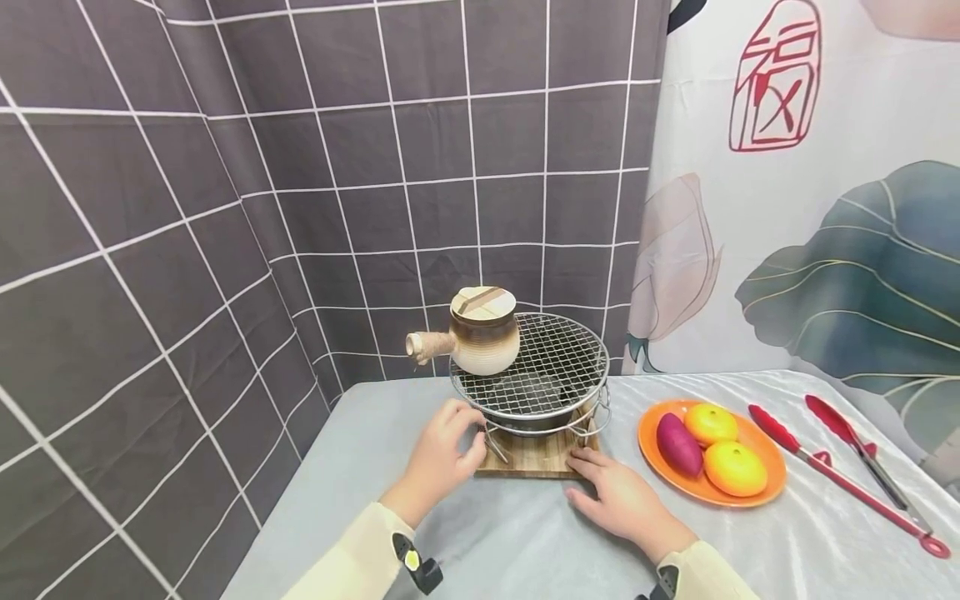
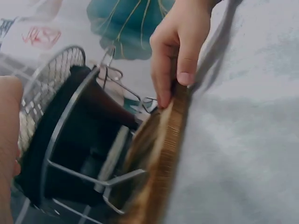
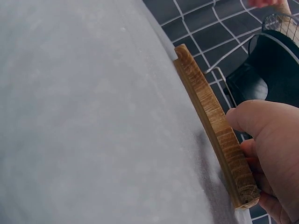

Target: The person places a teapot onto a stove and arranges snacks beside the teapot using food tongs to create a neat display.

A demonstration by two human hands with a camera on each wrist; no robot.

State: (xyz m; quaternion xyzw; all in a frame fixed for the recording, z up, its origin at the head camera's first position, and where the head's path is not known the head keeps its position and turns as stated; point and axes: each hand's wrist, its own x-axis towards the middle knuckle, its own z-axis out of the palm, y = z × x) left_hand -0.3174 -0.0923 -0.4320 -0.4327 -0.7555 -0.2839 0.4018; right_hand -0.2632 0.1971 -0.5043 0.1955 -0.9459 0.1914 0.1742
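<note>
1. Well, the left hand (image 1: 441, 446) bends its fingers beside the wire frame (image 2: 77, 173) of the stove (image 2: 74, 144); I can't tell whether they grip it.
2. The right hand (image 1: 621, 493) pinches the near right corner of the wooden board (image 1: 536, 460) carrying the stove.
3. A lidded pot (image 1: 485, 346) crowds the left edge of the grill (image 1: 566, 358).
4. Close right, a plate (image 1: 772, 462) holds oranges (image 1: 736, 468); tongs (image 1: 873, 497) lie toward the right edge of the table (image 1: 525, 542).

The head view is bright, the left wrist view dimmer, blurred.
</note>
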